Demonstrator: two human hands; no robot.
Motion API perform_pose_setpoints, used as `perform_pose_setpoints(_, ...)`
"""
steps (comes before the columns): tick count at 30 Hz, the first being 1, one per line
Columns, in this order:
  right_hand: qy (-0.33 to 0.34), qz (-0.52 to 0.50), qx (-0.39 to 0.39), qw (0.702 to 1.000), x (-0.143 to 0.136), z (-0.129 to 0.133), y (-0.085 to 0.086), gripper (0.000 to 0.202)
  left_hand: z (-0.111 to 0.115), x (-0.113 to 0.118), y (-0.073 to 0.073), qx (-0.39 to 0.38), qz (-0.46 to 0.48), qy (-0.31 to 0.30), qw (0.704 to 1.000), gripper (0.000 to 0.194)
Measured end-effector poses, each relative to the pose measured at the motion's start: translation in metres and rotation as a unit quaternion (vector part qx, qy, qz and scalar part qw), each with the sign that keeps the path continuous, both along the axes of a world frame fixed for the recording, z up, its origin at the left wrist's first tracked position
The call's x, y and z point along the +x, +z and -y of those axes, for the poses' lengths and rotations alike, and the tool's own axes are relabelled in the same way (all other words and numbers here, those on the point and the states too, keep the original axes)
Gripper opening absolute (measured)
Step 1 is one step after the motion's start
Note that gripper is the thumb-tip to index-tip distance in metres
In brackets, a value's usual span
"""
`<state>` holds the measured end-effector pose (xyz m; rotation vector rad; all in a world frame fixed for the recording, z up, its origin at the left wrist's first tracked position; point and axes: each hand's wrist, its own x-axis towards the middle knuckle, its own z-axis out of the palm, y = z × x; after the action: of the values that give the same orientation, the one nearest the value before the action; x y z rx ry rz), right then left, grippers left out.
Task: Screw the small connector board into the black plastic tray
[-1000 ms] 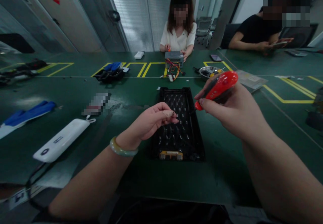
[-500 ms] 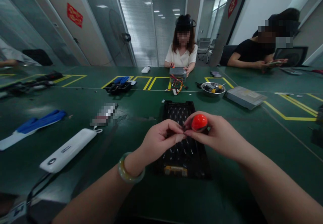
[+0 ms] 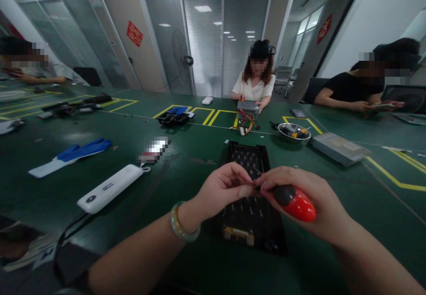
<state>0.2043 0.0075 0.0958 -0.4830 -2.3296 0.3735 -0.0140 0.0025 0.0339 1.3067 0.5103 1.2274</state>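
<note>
My right hand (image 3: 306,197) is closed around a screwdriver (image 3: 297,202) with a red and black handle; its thin shaft shows beyond the fingers, pointing up and left. My left hand (image 3: 226,186) has thumb and fingertips pinched together against the right fingertips; what they hold there is too small to make out. Both hands are above a black tray-like part (image 3: 248,155) lying on the green table (image 3: 159,246). Inside this part are rows of small shiny points, and an orange-brown piece (image 3: 238,236) sits at its near end.
Left on the table are a white power bank (image 3: 111,188) and a blue and white glove (image 3: 71,156). Farther back stand a black tray (image 3: 173,117), a metal bowl of tools (image 3: 294,139) and a flat grey case (image 3: 341,148). Opposite, a person holds a grey box with wires (image 3: 248,107).
The screwdriver has tilted from pointing end-on to lying sideways, its handle now down to the right and its shaft visible. The whole view has shifted, moving the scene right and down.
</note>
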Motion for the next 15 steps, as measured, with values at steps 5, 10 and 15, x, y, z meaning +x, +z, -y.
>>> perform_pose_setpoints(5,-0.019,0.017,0.102,0.994,-0.0015,0.0001,-0.0046,0.020,0.0003,-0.0008,0.0009,0.006,-0.026,0.011,1.000,0.021)
perform_pose_setpoints(10,-0.046,0.078,0.282,0.955,-0.0049,0.0024,-0.0070,0.013,-0.0021,-0.0029,0.0002,-0.030,-0.065,0.001,0.997,0.031)
perform_pose_setpoints(15,-0.051,0.127,0.375,0.917,-0.0074,0.0018,-0.0066,0.014,-0.0059,-0.0049,-0.0006,-0.044,-0.121,0.026,0.991,0.030)
